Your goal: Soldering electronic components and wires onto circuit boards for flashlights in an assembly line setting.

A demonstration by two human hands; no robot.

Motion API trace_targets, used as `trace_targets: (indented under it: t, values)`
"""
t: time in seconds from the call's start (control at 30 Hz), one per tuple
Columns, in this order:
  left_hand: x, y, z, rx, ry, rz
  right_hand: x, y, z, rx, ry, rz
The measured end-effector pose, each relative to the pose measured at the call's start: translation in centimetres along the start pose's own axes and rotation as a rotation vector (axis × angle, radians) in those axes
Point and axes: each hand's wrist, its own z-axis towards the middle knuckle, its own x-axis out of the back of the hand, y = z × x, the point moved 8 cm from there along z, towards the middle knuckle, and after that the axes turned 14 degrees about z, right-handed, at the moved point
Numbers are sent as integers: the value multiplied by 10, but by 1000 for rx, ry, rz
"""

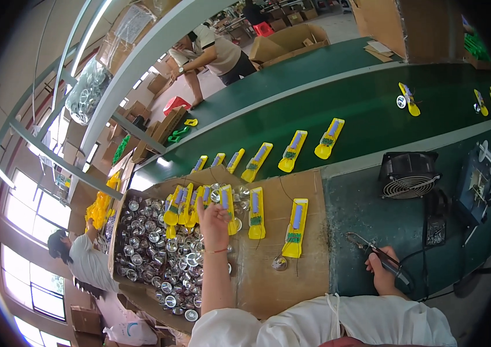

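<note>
My left hand reaches over a cardboard box's edge, among several yellow plastic housings with purple cylindrical cells and green circuit boards. Its index finger is stretched out and the others are loosely bent; I see nothing held in it. Just beyond its fingers stands a yellow housing. My right hand is closed round the handle of a soldering iron, whose tip points up and left over the green bench. Between the hands, a yellow housing with thin wires lies on cardboard, a small round silvery part beside its lower end.
Many shiny reflector cups fill the box at left. More yellow housings lie on the green conveyor belt. A black fan and a soldering stand stand at right. Another person leans beyond the belt.
</note>
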Motion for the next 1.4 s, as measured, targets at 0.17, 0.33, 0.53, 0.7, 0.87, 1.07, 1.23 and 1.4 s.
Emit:
trace_targets:
  t: [0.17, 0.33, 0.53, 0.7, 0.87, 1.07, 1.23, 1.4]
  values:
    - [-34, -26, -23, 17, -58, 212, -1, -1, -1, 16, 3, 5]
    - [-38, -51, -28, 64, -96, 213, 3, 1, -1, -30, -5, 5]
    - [-35, -71, -34, 124, -86, 291, 4, 0, -2, -47, 4, -6]
    - [-33, -87, -37, 177, -99, 312, 2, 0, -2, -43, -13, -12]
    - [-44, -83, -43, 141, -137, 407, 2, 0, -2, -64, -17, -15]
    - [-53, -79, -46, 32, -227, 622, 2, 1, -2, -100, -9, -5]
    - [-80, -74, -59, -137, -341, 927, 3, 1, -2, -94, -15, -25]
    - [-114, -75, -79, -381, -546, 1335, 2, 1, -2, -75, -27, -44]
